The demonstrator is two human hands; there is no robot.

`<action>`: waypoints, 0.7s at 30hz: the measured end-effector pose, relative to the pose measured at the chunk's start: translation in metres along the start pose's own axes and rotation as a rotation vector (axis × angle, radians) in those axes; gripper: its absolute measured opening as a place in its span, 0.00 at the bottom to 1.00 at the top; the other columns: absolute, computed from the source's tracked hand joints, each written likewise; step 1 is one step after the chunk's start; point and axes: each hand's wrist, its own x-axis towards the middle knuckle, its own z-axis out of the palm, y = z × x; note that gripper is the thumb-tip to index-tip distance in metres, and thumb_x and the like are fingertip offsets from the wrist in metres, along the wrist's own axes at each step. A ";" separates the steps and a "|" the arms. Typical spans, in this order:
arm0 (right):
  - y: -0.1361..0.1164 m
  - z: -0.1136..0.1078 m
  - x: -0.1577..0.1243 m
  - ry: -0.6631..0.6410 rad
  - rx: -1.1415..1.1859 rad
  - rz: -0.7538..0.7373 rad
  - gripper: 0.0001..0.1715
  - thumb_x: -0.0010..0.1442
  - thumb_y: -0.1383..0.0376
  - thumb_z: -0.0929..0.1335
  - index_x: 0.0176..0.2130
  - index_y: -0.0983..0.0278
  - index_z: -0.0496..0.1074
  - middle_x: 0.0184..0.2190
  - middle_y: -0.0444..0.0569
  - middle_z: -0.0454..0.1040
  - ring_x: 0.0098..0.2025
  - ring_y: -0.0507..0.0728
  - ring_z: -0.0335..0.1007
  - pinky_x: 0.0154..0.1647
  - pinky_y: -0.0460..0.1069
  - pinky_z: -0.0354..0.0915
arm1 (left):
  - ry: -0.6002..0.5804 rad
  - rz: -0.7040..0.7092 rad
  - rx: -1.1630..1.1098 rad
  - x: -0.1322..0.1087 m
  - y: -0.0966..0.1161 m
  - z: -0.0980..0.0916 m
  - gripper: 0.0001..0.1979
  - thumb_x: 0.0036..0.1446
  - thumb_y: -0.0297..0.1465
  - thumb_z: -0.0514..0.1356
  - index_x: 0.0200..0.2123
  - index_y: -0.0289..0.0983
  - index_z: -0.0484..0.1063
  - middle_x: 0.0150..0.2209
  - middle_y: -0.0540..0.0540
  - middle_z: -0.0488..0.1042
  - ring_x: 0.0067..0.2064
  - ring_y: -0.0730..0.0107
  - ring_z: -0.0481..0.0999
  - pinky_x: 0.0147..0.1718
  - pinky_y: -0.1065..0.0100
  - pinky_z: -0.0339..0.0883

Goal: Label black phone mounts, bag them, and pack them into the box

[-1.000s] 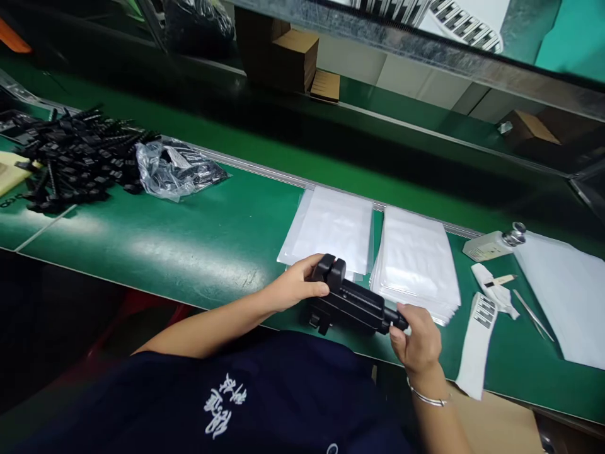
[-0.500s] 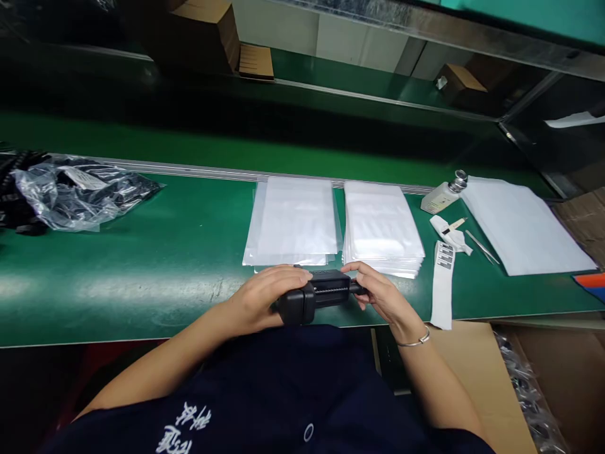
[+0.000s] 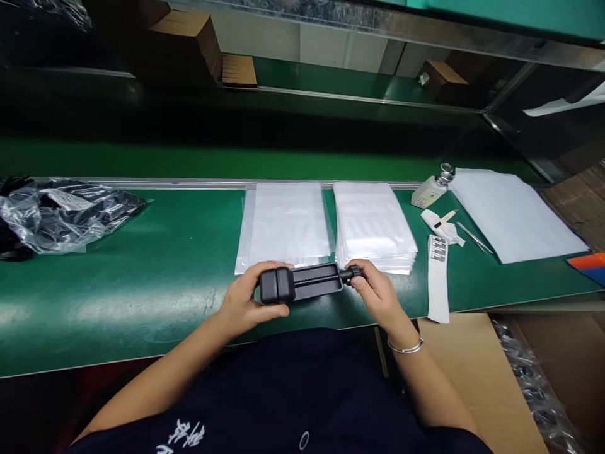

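Observation:
Between my two hands is a black clamp-like device (image 3: 317,280), a long open frame with a threaded rod along its middle, a block at the left end and a knob (image 3: 350,274) at the right. My left hand (image 3: 248,295) grips the block end, thumb below and fingers behind. The fingers of my right hand (image 3: 377,291) close round the knob. Just beyond the device lie a loose pile of clear plastic bags (image 3: 288,221) and a neater stack of white translucent bags (image 3: 373,224).
A bagged black item (image 3: 75,214) lies at left. On the right are a bottle (image 3: 431,191), a label strip (image 3: 438,277), tweezers (image 3: 475,238), a cutter (image 3: 445,218) and white sheets (image 3: 515,214). An open carton (image 3: 543,378) stands below the bench edge.
The device has been turned so its open side with the threaded rod faces up towards me. It has shifted slightly left, and my right hand now wraps the knob.

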 end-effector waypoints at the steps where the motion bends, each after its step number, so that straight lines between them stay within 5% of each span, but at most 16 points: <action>1: 0.002 0.001 0.001 0.016 0.047 0.006 0.17 0.70 0.52 0.62 0.51 0.58 0.70 0.34 0.46 0.72 0.34 0.56 0.68 0.36 0.50 0.65 | 0.032 -0.052 -0.036 0.002 -0.001 0.002 0.34 0.40 0.48 0.73 0.48 0.39 0.70 0.45 0.42 0.78 0.47 0.55 0.78 0.47 0.61 0.70; 5: 0.012 0.008 0.003 0.055 0.264 -0.037 0.26 0.67 0.49 0.65 0.60 0.54 0.67 0.56 0.49 0.69 0.60 0.62 0.63 0.61 0.56 0.59 | 0.117 -0.220 -0.303 0.012 -0.007 0.012 0.34 0.45 0.54 0.68 0.48 0.36 0.71 0.44 0.41 0.77 0.46 0.55 0.77 0.44 0.63 0.70; 8: 0.020 0.023 0.005 0.084 0.477 -0.015 0.24 0.63 0.53 0.70 0.57 0.54 0.71 0.62 0.48 0.65 0.66 0.63 0.55 0.67 0.59 0.51 | 0.160 -0.259 -0.430 0.017 -0.012 0.018 0.33 0.45 0.53 0.68 0.47 0.36 0.72 0.44 0.42 0.77 0.48 0.56 0.75 0.47 0.64 0.68; 14: 0.026 0.053 0.013 0.365 0.764 0.145 0.17 0.55 0.52 0.75 0.40 0.60 0.79 0.42 0.50 0.78 0.48 0.61 0.71 0.57 0.59 0.63 | 0.145 -0.303 -0.536 0.020 -0.012 0.029 0.31 0.48 0.52 0.67 0.46 0.35 0.73 0.44 0.42 0.77 0.50 0.57 0.73 0.49 0.64 0.66; 21: 0.029 0.055 0.024 0.553 0.594 0.060 0.19 0.58 0.49 0.72 0.33 0.61 0.73 0.30 0.43 0.72 0.35 0.55 0.68 0.44 0.50 0.64 | 0.120 -0.337 -0.692 0.025 -0.011 0.040 0.30 0.49 0.52 0.66 0.47 0.35 0.73 0.45 0.43 0.76 0.49 0.58 0.73 0.46 0.65 0.66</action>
